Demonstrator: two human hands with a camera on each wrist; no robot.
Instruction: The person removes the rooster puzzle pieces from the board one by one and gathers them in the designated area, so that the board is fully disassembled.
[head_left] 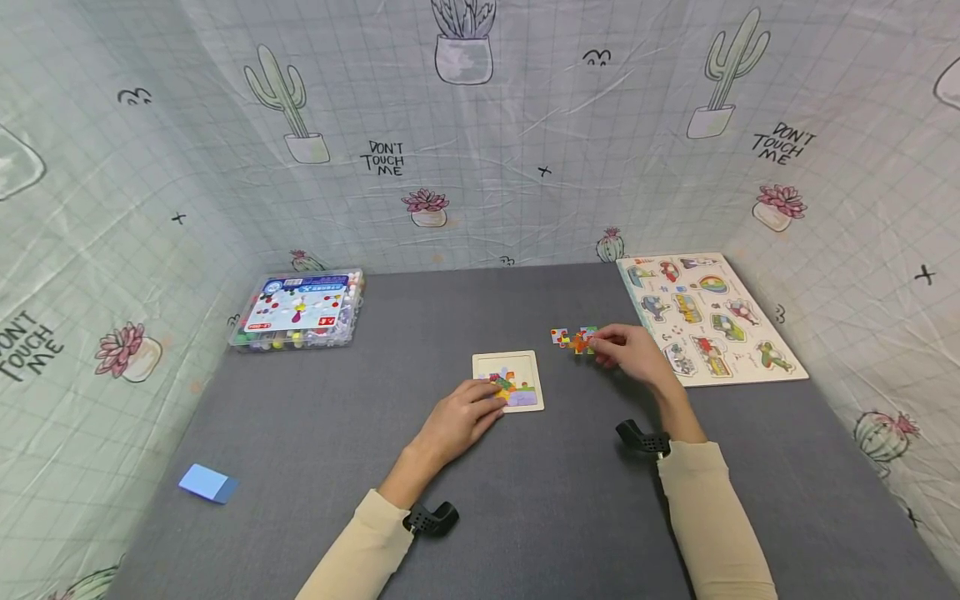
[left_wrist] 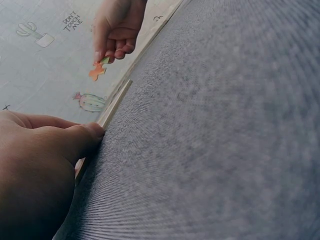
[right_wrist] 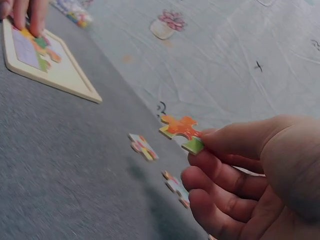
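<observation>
My right hand (head_left: 633, 354) pinches an orange jigsaw piece (right_wrist: 180, 126) with a green corner between thumb and forefinger, raised above the table. Below it lie two loose jigsaw pieces, a white-and-red piece (right_wrist: 143, 147) and a partly hidden piece (right_wrist: 175, 187). To their left is a small square wooden puzzle board (head_left: 528, 360), partly filled with coloured pieces (head_left: 522, 397). My left hand (head_left: 461, 421) holds this board at its lower left, thumb against the near edge (left_wrist: 116, 104) and fingers over the fitted pieces.
A clear plastic case (head_left: 300, 308) of coloured beads stands at the back left. A large picture puzzle board (head_left: 712, 321) lies on the right. A blue block (head_left: 207, 483) sits at the front left. Patterned cloth (head_left: 510, 125) rises behind the grey table (head_left: 420, 317).
</observation>
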